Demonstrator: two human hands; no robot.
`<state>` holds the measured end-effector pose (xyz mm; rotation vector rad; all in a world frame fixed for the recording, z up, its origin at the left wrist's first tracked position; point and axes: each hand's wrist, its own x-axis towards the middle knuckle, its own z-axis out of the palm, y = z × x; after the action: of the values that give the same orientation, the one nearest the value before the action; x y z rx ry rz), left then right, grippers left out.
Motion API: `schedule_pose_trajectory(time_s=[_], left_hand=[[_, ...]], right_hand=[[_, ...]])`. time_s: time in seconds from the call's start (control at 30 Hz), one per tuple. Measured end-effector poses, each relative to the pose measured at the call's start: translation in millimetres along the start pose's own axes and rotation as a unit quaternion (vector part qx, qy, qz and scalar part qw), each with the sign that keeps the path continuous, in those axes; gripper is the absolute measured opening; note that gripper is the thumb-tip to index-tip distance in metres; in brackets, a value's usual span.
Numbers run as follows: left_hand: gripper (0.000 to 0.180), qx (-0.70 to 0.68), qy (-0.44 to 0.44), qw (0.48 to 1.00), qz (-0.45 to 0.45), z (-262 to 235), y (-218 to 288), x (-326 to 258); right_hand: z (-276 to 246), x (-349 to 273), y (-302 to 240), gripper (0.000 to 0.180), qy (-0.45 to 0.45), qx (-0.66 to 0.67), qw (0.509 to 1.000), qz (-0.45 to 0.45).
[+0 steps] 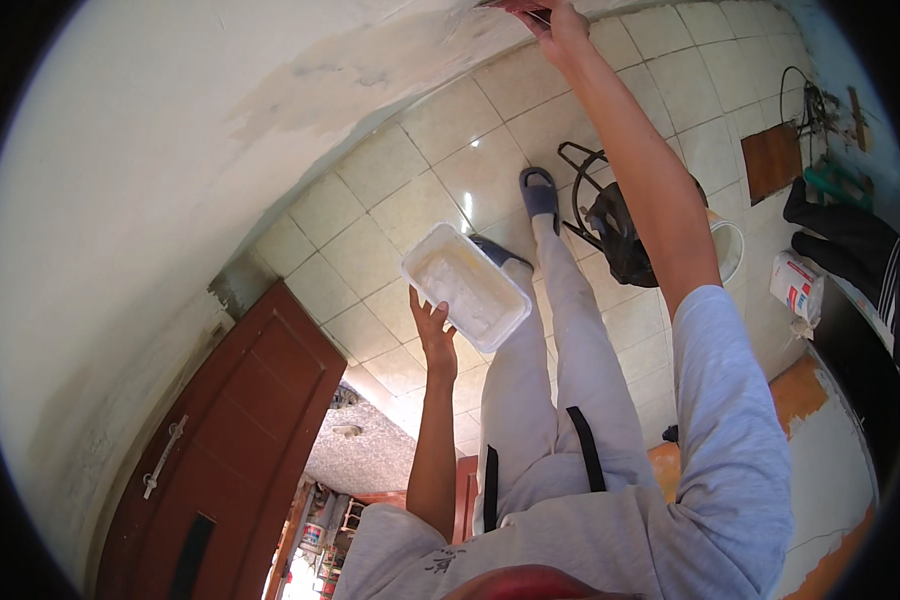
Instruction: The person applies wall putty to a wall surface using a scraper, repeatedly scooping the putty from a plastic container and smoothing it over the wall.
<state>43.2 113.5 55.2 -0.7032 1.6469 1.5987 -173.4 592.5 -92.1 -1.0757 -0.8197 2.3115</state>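
Note:
My left hand [436,335] grips a rectangular white plastic tub [513,328] by its near left edge, with the thumb over the rim. Pale whitish paste [460,290] coats the tub's bottom. Stretched far up to the top edge of the view, my right hand [562,32] is closed on a flat dark-red scraper-like tool [540,14], cut off in part by the frame. That tool is at the off-white wall [220,60], close to a damp-looking beige patch [320,75].
A brown door [230,440] stands at the lower left. On the tiled floor [410,190] are a dark bag on a black frame [620,235], a white bucket [730,250], and a brown square board [772,163]. A white-and-red bag [798,288] and dark clothing [850,235] lie right.

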Motion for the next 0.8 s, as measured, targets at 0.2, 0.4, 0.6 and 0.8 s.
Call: schedule_pose_trajectory(time_s=[0.2,0.4,0.6,0.8], left_hand=[[0.099,-0.005,-0.021,1.0,0.013,-1,-1,3],[0.089,-0.009,-0.016,1.0,0.003,-5,2,2],[0.088,-0.009,-0.009,1.0,0.002,-2,6,-4],[0.097,0.0,-0.008,1.0,0.005,4,15,-2]], right_hand=[[11,9,-13,0.025,0.074,0.07,0.995,-0.019],[-9,-9,-19,0.022,-0.012,0.073,0.997,-0.006],[3,-58,17,0.019,0.158,-0.044,0.983,-0.081],[12,-39,5,0.021,0.022,-0.012,0.995,-0.1]])
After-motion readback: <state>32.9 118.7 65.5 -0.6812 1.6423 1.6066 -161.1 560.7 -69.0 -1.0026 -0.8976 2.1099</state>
